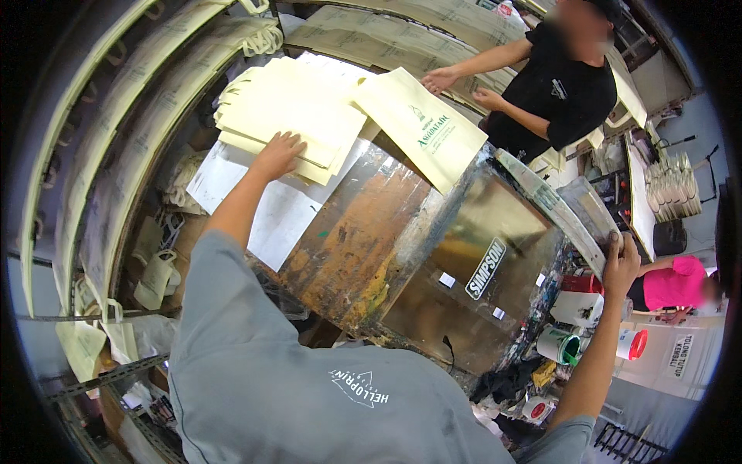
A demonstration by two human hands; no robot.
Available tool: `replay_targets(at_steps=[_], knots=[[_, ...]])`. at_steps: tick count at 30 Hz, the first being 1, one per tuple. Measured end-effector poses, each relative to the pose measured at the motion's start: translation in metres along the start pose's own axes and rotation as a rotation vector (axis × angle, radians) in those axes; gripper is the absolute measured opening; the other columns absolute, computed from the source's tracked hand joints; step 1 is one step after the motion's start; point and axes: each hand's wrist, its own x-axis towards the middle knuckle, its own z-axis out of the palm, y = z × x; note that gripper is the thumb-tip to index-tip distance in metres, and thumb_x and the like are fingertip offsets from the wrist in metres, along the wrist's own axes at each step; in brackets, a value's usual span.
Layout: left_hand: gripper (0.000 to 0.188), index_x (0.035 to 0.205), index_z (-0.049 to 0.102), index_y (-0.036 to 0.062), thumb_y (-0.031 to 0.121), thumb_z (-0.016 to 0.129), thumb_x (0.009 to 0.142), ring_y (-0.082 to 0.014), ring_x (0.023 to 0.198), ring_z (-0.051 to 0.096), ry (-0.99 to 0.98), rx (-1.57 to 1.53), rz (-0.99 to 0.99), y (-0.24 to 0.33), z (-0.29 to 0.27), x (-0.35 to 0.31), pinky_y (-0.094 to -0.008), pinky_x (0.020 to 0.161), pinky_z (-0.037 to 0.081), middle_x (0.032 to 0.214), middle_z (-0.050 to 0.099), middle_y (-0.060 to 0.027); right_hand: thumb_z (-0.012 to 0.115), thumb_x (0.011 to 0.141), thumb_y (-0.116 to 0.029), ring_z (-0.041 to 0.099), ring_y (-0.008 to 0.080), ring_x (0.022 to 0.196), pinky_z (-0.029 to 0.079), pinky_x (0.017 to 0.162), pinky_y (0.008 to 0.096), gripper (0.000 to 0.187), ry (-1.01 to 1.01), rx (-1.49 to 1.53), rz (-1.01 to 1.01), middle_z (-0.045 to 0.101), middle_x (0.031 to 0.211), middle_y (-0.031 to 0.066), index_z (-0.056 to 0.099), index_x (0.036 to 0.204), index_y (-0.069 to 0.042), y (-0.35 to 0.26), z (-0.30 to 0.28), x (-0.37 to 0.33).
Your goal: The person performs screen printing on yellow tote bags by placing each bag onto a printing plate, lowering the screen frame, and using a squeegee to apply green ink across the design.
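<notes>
My left hand (280, 155) lies with its fingers stretched out on a stack of cream cloth bags (309, 112), at the near edge of the pile. My right hand (621, 263) is closed round the near end of a tilted screen-printing frame (549, 201), raised at the right side of the worktable. Between them, a cream bag with a green print (423, 127) lies slantwise across the table's far part, apart from both hands. A co-worker's hand (439, 80) is at that bag's far edge. The frame's inner face is mostly hidden.
Bare worn wood of the worktable (340, 240) shows beside a brown glossy board (471, 255). Drying racks (108, 155) with bags rise at left. Paint tubs, one a green-smeared pot (556, 344), stand near my right forearm. A person in pink (674, 284) is at far right.
</notes>
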Motion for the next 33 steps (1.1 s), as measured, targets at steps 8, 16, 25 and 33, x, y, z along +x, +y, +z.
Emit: replay_targets(at_steps=[8, 16, 25, 33], knots=[[0.041, 0.132, 0.064, 0.005, 0.006, 0.059, 0.092, -0.0362, 0.117, 0.068, -0.066, -0.039, -0.036, -0.018, 0.013, 0.032, -0.0465, 0.099, 0.055, 0.128, 0.069, -0.0159, 0.057, 0.106, -0.049, 0.062, 0.0405, 0.089, 0.043, 0.083, 0.0445, 0.047, 0.005, 0.021, -0.015, 0.068, 0.094, 0.0201, 0.067, 0.104, -0.003, -0.007, -0.007, 0.001], [0.031, 0.124, 0.068, 0.0075, 0.004, 0.054, 0.096, -0.0362, 0.111, 0.07, -0.109, 0.015, -0.08, -0.001, -0.017, 0.046, -0.0474, 0.096, 0.057, 0.125, 0.07, -0.0141, 0.066, 0.101, -0.043, 0.062, 0.038, 0.09, 0.043, 0.084, 0.0444, 0.042, 0.049, -0.053, -0.004, 0.068, 0.095, 0.0187, 0.068, 0.105, -0.001, -0.014, -0.012, -0.006], [0.028, 0.125, 0.063, 0.0104, 0.008, 0.051, 0.1, -0.0361, 0.103, 0.072, 0.026, -0.084, -0.355, 0.002, -0.025, 0.045, -0.0485, 0.088, 0.058, 0.107, 0.076, -0.0148, 0.07, 0.097, -0.043, 0.061, 0.0369, 0.085, 0.041, 0.081, 0.0444, 0.042, 0.119, -0.028, -0.034, 0.063, 0.085, 0.0179, 0.067, 0.096, -0.002, -0.025, -0.011, -0.008], [0.049, 0.14, 0.06, 0.0082, 0.004, 0.06, 0.092, -0.0291, 0.103, 0.067, 0.374, 0.027, 0.366, 0.1, -0.097, 0.08, -0.0441, 0.088, 0.056, 0.12, 0.071, -0.0115, 0.066, 0.097, -0.053, 0.061, 0.0385, 0.085, 0.041, 0.078, 0.0467, 0.052, 0.135, -0.011, -0.019, 0.064, 0.084, 0.0193, 0.066, 0.089, -0.001, -0.018, -0.013, 0.0]])
